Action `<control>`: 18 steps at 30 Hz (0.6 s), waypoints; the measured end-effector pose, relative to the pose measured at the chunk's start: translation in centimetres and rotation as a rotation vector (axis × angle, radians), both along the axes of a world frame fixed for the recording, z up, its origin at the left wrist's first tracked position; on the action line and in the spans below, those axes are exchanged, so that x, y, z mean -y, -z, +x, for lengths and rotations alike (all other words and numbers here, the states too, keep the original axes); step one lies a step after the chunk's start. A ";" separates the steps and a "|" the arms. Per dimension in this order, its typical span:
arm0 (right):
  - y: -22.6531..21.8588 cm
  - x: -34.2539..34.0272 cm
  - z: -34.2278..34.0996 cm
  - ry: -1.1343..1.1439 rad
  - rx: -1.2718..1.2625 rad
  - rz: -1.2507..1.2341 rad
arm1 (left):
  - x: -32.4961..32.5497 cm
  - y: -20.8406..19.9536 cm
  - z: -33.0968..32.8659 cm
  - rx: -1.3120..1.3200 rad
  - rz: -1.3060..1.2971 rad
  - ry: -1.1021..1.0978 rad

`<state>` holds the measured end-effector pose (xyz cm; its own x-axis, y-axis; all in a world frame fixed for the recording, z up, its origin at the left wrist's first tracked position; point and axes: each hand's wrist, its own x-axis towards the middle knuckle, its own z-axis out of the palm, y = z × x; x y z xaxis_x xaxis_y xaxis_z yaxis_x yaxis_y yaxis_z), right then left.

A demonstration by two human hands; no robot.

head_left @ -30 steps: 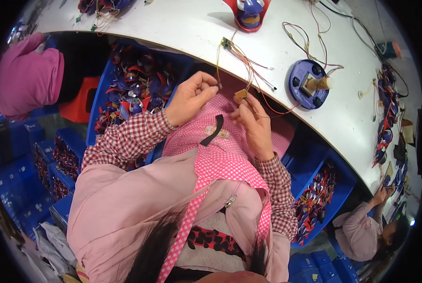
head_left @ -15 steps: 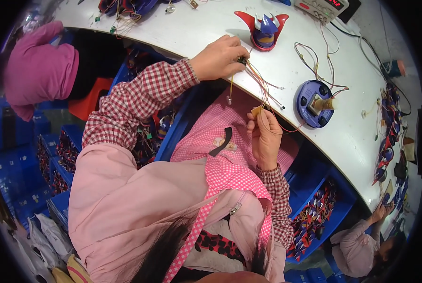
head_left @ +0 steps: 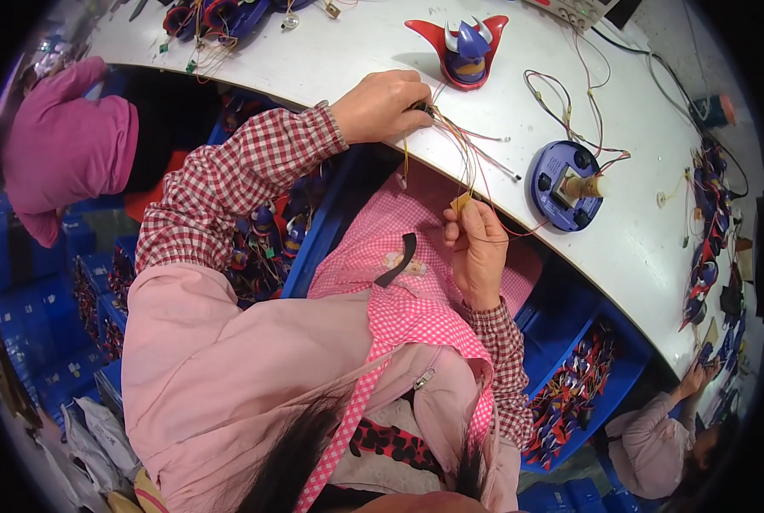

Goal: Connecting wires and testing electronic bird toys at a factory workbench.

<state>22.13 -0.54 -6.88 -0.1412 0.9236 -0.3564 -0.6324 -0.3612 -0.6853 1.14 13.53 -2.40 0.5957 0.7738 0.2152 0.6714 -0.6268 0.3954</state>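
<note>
At the table's near edge, my left hand [head_left: 382, 107] is closed on the dark end of a bundle of thin wires [head_left: 455, 132]. Red, yellow and dark wires fan out from there, some with loose tips over the white table. Lower down, past the edge, my right hand [head_left: 482, 252] pinches a small yellow-brown board [head_left: 461, 203] between thumb and fingers; wires run from it up to the bundle. A purple and red toy figure [head_left: 466, 64] with pale horns stands upright beyond my left hand. To the right lies a round purple device [head_left: 557, 198] with a tan cylinder on top.
Looped wires [head_left: 561, 107] join the device to a power supply [head_left: 574, 7] at the back. Toy parts pile up on the table's far left [head_left: 220, 19] and right [head_left: 705, 248]. Blue bins of parts [head_left: 574, 385] sit below the edge. Two other people work nearby.
The view has shifted slightly, so the toy and table sit a little lower left. Both hands keep their holds; my left hand rests slightly further left with the wires.
</note>
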 end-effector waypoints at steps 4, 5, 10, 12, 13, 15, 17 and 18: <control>0.0 -0.1 0.0 0.000 0.009 -0.010 | 0.1 0.5 0.2 0.023 0.053 0.018; 0.1 -0.1 -0.1 -0.003 0.010 -0.016 | 0.1 0.6 0.3 0.032 0.069 0.017; 0.4 -0.1 -0.2 -0.015 0.003 -0.034 | 0.4 0.7 0.0 0.079 0.093 0.036; 0.3 -0.2 -0.2 -0.014 0.008 -0.038 | 1.6 -0.3 0.1 0.173 0.099 -0.030; 0.2 -0.3 -0.1 -0.012 0.015 -0.041 | 2.7 -0.9 0.2 0.269 0.108 -0.097; 0.1 -0.3 -0.2 -0.012 0.018 -0.039 | 6.4 -1.3 -0.2 0.430 0.060 -0.232; 0.0 -0.4 -0.3 -0.012 0.005 -0.039 | 10.4 1.0 0.0 0.495 0.001 -0.297; 0.0 -0.4 -0.5 -0.018 -0.003 -0.039 | 12.0 2.8 0.6 0.531 -0.065 -0.412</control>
<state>21.66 -0.09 -6.88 -0.1587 0.9064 -0.3915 -0.6276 -0.3987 -0.6687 1.71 1.51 -5.17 0.0751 0.9364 0.3429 0.5545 -0.3250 0.7661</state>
